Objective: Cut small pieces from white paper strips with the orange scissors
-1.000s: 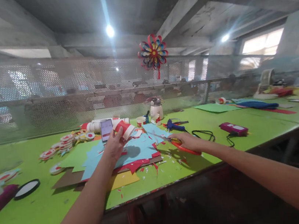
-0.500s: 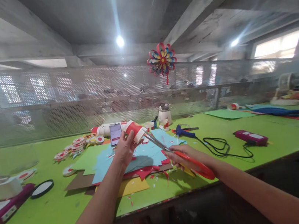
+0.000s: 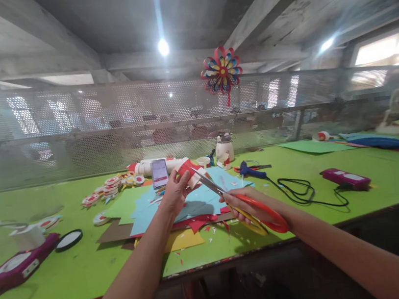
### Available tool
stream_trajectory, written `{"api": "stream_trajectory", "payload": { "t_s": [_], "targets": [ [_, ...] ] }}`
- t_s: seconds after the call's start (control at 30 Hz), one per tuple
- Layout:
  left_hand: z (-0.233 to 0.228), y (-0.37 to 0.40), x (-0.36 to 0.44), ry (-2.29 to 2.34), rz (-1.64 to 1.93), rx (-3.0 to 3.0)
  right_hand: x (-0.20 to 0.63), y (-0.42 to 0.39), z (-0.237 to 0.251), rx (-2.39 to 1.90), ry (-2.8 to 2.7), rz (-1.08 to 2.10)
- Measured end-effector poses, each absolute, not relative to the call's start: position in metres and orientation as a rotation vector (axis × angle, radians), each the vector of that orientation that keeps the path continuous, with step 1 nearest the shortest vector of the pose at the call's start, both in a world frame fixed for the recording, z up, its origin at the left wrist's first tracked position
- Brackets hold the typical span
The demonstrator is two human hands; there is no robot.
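Note:
My left hand (image 3: 177, 190) is closed around a red and white paper cup (image 3: 186, 170), held tilted above the papers. In my right hand (image 3: 239, 204) is a pair of scissors (image 3: 210, 183) with one red and one yellow handle. The blade tips meet the cup's rim side; whether they are cutting into it I cannot tell. Beneath both hands lies a stack of light blue paper sheets (image 3: 145, 211), with red, brown and yellow sheets showing under it and small scraps around. Just behind my left hand a phone (image 3: 160, 173) leans upright, its screen lit.
A blue glue gun (image 3: 251, 170) and a purple power strip (image 3: 346, 179) lie to the right, a second purple strip (image 3: 23, 266) to the left. Round paper pieces (image 3: 111, 182) are piled at left. A flask (image 3: 224, 147) stands near the mesh screen (image 3: 110, 149); a paper flower (image 3: 223, 72) hangs above.
The view has shifted slightly, so the table things sit a little further right. The scissors' yellow handle now shows more, apart from the red one. Both hands keep their holds.

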State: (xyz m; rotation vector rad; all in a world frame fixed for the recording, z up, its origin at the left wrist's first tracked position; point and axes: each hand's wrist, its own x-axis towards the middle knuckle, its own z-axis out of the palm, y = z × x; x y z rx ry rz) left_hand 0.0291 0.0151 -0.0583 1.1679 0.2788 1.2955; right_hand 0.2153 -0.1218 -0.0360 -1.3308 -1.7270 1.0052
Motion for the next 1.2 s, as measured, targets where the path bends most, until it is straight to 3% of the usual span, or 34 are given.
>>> {"api": "stream_trajectory", "payload": {
  "t_s": [0.97, 1.2],
  "targets": [
    [-0.061, 0.016, 0.029, 0.314, 1.25, 1.165, 0.203, -0.121, -0.04, -1.354, -1.874, 0.497],
    [-0.058, 0.015, 0.027, 0.298, 1.245, 1.165, 0.206, -0.121, -0.04, -1.345, -1.899, 0.591]
  ]
}}
